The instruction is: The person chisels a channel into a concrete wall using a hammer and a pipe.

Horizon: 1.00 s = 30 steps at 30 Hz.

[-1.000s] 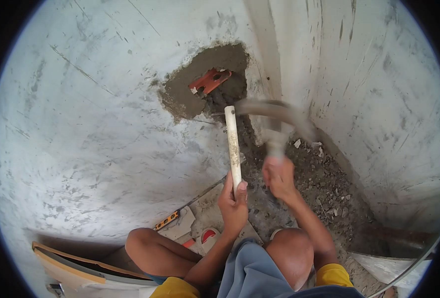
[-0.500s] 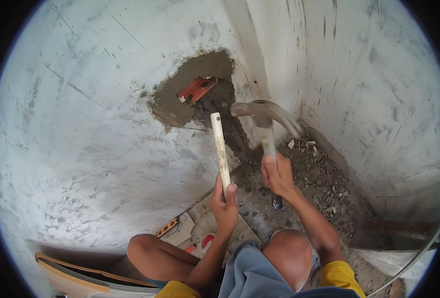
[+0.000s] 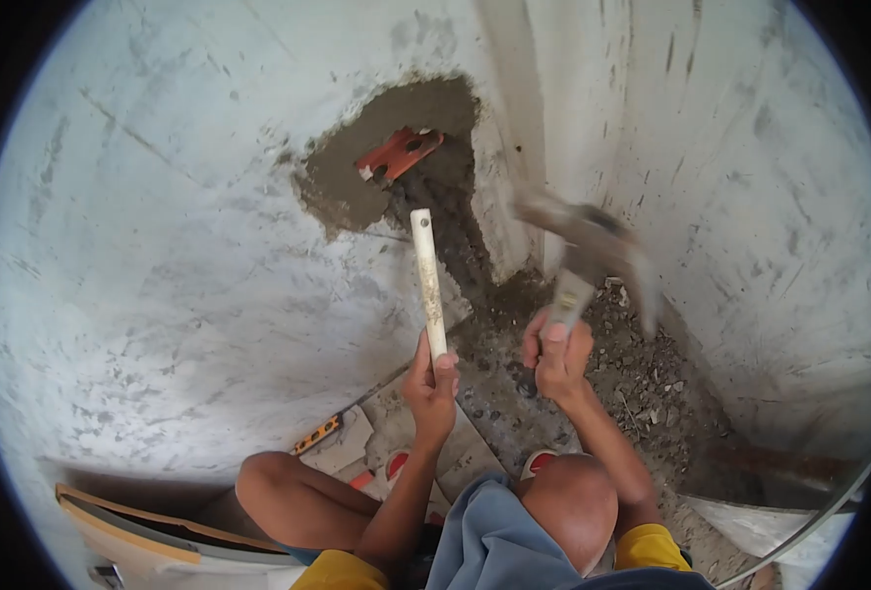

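Note:
My left hand (image 3: 431,388) is closed round the lower end of a white plastic pipe (image 3: 427,280), stained with dirt and with a small hole near its top. The pipe points up toward the wall. In my right hand (image 3: 560,359) is a claw hammer (image 3: 571,295), gripped by its pale handle; its head is blurred by motion and stands to the right of the pipe, apart from it. Beyond the pipe's top end, a red-orange electrical box (image 3: 400,155) with round holes sits tilted in a patch of grey mortar (image 3: 357,187) in the wall.
A rough channel runs from the mortar patch down to the corner. Rubble (image 3: 652,383) covers the floor at right. A yellow spirit level (image 3: 317,433) lies by the left wall near floor tiles (image 3: 386,433). A wooden-edged panel (image 3: 140,536) leans at lower left.
The hammer has swung right and away from the pipe, its head tilting clockwise. The left hand still holds the pipe in nearly the same place. The view has shifted slightly.

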Available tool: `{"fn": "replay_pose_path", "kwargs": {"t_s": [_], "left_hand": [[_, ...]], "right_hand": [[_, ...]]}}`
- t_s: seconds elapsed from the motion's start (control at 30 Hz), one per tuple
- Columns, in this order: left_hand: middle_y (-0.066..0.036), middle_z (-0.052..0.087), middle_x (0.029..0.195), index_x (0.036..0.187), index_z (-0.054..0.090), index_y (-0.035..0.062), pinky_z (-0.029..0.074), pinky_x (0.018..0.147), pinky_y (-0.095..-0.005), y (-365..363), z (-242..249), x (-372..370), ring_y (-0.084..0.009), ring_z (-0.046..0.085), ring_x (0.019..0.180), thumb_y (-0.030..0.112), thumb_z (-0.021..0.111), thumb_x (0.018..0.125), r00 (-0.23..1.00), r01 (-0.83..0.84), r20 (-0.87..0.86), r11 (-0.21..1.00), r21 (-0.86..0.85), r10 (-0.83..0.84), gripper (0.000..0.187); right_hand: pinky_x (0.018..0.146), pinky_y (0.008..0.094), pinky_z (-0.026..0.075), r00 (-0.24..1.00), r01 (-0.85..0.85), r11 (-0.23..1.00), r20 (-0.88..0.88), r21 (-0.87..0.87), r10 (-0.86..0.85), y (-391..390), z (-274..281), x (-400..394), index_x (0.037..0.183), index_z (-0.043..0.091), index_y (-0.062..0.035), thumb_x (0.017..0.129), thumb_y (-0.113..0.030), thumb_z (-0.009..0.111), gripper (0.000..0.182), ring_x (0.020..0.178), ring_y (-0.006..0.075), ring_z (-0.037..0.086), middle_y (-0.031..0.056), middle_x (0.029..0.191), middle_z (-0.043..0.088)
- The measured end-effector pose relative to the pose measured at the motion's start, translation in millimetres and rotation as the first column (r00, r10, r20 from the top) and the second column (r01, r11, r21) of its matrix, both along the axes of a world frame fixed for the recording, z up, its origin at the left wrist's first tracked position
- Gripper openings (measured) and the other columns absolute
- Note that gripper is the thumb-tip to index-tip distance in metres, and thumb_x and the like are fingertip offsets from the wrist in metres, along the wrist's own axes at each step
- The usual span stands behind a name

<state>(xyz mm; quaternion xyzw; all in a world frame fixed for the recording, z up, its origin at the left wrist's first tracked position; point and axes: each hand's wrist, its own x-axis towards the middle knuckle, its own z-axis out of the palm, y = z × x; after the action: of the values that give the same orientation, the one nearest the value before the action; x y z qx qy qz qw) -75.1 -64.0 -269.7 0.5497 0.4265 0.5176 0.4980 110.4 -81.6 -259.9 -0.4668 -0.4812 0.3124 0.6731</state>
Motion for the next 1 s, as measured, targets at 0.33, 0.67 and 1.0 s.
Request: {"fn": "replay_pose_path", "kwargs": {"t_s": [0.33, 0.67, 1.0], "left_hand": [[0.002, 0.057, 0.083, 0.143, 0.048, 0.0004, 0.038, 0.052, -0.0207, 8.2, -25.5, -8.3, -0.0036, 0.046, 0.062, 0.025, 0.057, 0.102, 0.999, -0.041, 0.009, 0.997, -0.061, 0.041, 0.049], [-0.008, 0.068, 0.076, 0.118, 0.066, 0.0105, 0.052, 0.054, -0.0376, 58.1, 84.4, 94.8, -0.0286, 0.065, 0.058, 0.025, 0.072, 0.086, 0.743, 0.664, -0.588, 0.46, 0.589, -0.32, 0.035], [-0.011, 0.066, 0.068, 0.088, 0.07, 0.0106, 0.053, 0.061, -0.0442, 78.0, 213.6, 157.9, -0.0295, 0.069, 0.068, 0.026, 0.069, 0.081, 0.492, 0.869, -0.864, 0.002, 0.495, -0.109, 0.017]], "right_hand": [[0.047, 0.0315, 0.04, 0.975, 0.221, 0.965, 0.062, -0.142, -0.215, 14.2, -41.0, 12.3, 0.077, 0.054, -0.0019, 0.101, -0.041, 0.052, 0.046, 0.05, 0.0148, 0.056, 0.0011, 0.057, 0.054], [0.059, 0.0402, 0.045, 0.889, 0.456, 0.69, 0.326, -0.562, -0.322, -134.8, -156.8, 36.1, 0.082, 0.057, 0.0043, 0.09, -0.028, 0.066, 0.035, 0.061, 0.0249, 0.06, 0.0137, 0.063, 0.057], [0.07, 0.0435, 0.05, 0.815, 0.371, 0.633, 0.565, -0.679, 0.129, -218.1, -228.4, 6.1, 0.093, 0.068, 0.0007, 0.084, -0.017, 0.063, 0.021, 0.079, 0.0377, 0.069, 0.0225, 0.083, 0.068]]}}
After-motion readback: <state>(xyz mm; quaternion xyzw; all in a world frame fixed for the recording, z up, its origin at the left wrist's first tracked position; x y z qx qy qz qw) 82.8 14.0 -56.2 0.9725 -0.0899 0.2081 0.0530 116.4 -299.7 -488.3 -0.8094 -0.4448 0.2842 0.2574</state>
